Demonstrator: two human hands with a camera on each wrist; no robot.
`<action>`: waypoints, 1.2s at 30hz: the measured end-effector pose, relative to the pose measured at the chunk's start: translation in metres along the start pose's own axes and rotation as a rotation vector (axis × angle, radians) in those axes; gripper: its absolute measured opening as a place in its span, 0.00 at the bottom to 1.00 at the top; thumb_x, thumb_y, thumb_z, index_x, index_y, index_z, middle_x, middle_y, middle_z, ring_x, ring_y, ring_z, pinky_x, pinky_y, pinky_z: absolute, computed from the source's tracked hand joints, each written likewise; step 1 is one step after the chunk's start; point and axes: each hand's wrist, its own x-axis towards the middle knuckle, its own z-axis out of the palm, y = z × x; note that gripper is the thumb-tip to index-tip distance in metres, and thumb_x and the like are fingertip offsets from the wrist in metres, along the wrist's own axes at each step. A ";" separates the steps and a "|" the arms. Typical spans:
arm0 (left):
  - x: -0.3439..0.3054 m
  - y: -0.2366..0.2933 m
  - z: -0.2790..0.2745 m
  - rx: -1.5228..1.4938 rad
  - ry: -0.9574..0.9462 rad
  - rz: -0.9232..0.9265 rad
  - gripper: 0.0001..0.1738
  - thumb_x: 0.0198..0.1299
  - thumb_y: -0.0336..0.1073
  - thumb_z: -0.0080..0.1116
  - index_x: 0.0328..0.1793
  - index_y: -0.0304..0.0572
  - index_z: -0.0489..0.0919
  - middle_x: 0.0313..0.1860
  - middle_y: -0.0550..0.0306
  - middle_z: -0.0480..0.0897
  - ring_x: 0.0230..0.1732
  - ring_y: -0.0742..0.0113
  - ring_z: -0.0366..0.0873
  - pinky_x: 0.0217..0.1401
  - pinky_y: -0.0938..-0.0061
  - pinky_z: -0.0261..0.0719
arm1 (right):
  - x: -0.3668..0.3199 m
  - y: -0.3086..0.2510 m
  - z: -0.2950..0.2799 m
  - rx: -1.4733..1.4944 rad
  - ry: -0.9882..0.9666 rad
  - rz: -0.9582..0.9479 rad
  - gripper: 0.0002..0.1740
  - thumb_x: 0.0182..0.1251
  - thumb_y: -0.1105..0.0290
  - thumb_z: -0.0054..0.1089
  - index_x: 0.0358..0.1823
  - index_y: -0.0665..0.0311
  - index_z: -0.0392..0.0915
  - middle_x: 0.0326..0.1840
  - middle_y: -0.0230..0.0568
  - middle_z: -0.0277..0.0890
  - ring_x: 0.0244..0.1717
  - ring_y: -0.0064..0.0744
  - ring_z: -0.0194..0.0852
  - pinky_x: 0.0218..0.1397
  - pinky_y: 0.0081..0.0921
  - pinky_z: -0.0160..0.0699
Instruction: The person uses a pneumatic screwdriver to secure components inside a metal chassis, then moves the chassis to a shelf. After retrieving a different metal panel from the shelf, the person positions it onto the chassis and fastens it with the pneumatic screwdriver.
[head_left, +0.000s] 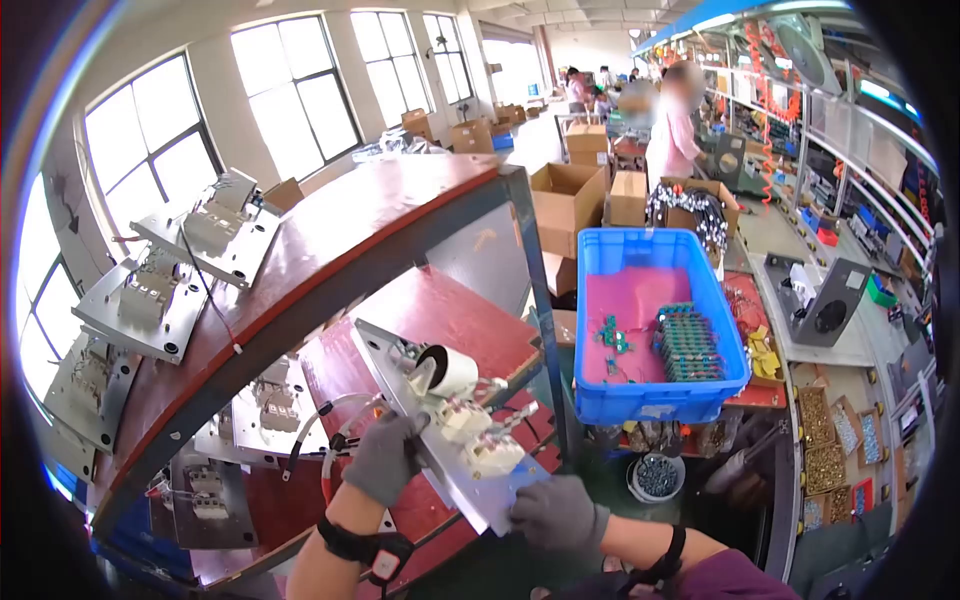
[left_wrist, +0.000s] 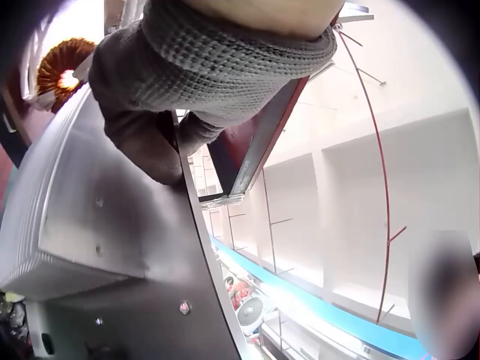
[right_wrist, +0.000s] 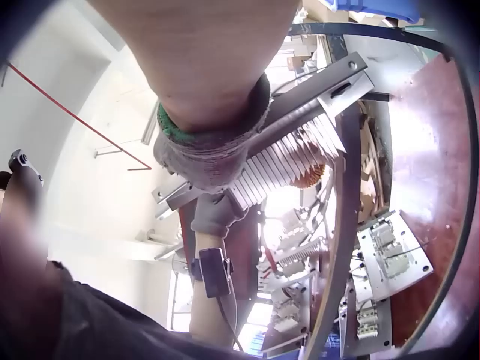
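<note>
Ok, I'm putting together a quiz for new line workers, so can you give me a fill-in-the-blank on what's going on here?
1. The left hand and the right hand each wear a grey ____.
2. The metal plate with white parts on it is gripped by ____ hands.
3. The big crate is ____ in colour.
4. Inside, it is lined with a ____ sheet.

Missing words: glove; both; blue; pink.

No lettering, label, brand or number is legible in any view.
</note>
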 end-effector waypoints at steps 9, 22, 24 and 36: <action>0.036 0.093 0.094 0.689 0.298 0.474 0.08 0.56 0.27 0.57 0.42 0.32 0.76 0.22 0.62 0.75 0.24 0.74 0.71 0.29 0.82 0.73 | -0.112 0.107 -0.064 0.850 1.114 0.402 0.16 0.71 0.71 0.44 0.57 0.66 0.64 0.51 0.40 0.68 0.47 0.34 0.69 0.52 0.29 0.69; 0.045 0.084 0.173 -1.223 -0.216 -0.338 0.09 0.62 0.32 0.47 0.45 0.38 0.74 0.38 0.51 0.80 0.40 0.61 0.81 0.47 0.66 0.83 | -0.054 0.069 0.093 2.111 0.203 0.734 0.12 0.70 0.63 0.51 0.43 0.63 0.77 0.40 0.28 0.73 0.45 0.21 0.68 0.51 0.24 0.68; 0.027 0.114 0.188 -0.948 0.043 -0.510 0.10 0.62 0.31 0.46 0.47 0.38 0.73 0.39 0.49 0.81 0.43 0.55 0.80 0.55 0.60 0.80 | -0.053 0.063 0.059 2.082 0.342 0.699 0.12 0.69 0.62 0.51 0.43 0.63 0.77 0.40 0.28 0.73 0.45 0.21 0.68 0.51 0.24 0.68; -0.006 0.098 0.220 -1.184 -0.631 -0.698 0.05 0.56 0.34 0.58 0.33 0.43 0.74 0.20 0.62 0.73 0.11 0.77 0.59 0.16 0.86 0.62 | -0.145 0.013 -0.120 1.405 0.925 0.777 0.12 0.69 0.62 0.50 0.42 0.62 0.77 0.39 0.28 0.73 0.43 0.21 0.68 0.50 0.24 0.67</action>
